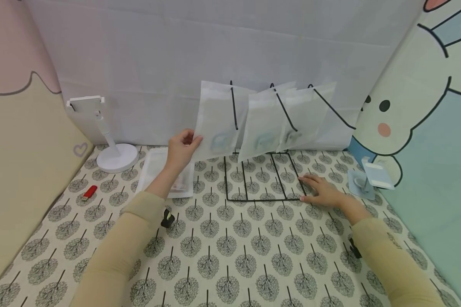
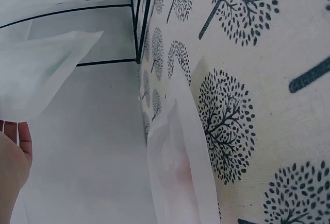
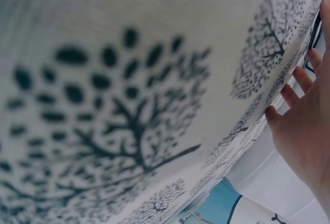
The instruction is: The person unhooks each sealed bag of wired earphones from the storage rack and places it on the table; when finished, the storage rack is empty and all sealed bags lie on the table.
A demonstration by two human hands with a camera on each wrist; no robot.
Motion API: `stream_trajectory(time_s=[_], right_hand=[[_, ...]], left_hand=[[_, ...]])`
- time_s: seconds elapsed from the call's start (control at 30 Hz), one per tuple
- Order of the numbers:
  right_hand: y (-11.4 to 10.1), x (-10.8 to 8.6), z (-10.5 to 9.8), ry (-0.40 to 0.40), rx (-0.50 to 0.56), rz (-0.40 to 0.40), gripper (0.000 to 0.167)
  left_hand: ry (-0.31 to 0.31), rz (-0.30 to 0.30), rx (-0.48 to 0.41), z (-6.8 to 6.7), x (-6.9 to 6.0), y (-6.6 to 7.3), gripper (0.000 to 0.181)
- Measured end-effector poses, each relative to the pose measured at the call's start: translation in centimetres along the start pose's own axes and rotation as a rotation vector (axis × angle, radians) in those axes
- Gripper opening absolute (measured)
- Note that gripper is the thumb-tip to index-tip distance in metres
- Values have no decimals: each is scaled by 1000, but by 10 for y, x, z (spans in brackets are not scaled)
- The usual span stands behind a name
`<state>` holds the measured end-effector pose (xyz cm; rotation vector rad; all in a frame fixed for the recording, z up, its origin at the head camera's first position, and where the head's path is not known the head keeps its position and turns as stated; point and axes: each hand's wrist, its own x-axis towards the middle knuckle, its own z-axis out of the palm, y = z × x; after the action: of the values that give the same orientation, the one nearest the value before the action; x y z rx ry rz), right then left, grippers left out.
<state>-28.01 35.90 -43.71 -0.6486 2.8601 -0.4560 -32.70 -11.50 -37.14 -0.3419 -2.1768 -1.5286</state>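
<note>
A black wire rack (image 1: 265,199) stands on the table, and three frosted translucent bags hang from its upper hooks. My left hand (image 1: 182,151) pinches the side edge of the leftmost hanging bag (image 1: 211,115), which has a bluish item inside. The middle bag (image 1: 255,128) holds something blue, the right bag (image 1: 311,111) something greyish. In the left wrist view, fingers (image 2: 25,136) meet the bag's lower edge (image 2: 31,90). My right hand (image 1: 322,192) rests at the right side of the rack's base, its fingers loosely extended and touching the wire.
Another frosted bag (image 1: 147,170) with a reddish item lies flat behind the left forearm. A white phone stand (image 1: 117,158) stands back left, with a red USB stick (image 1: 90,192) before it. A pale blue stand (image 1: 378,175) is at the right edge. A white wall backs the table.
</note>
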Motion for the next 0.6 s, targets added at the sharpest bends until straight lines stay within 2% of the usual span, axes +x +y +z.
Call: stream_trajectory(time_s=[0.6], right_hand=[[1, 0, 1, 5, 9, -11, 79]], left_hand=[[14, 26, 57, -29, -5, 24, 22]])
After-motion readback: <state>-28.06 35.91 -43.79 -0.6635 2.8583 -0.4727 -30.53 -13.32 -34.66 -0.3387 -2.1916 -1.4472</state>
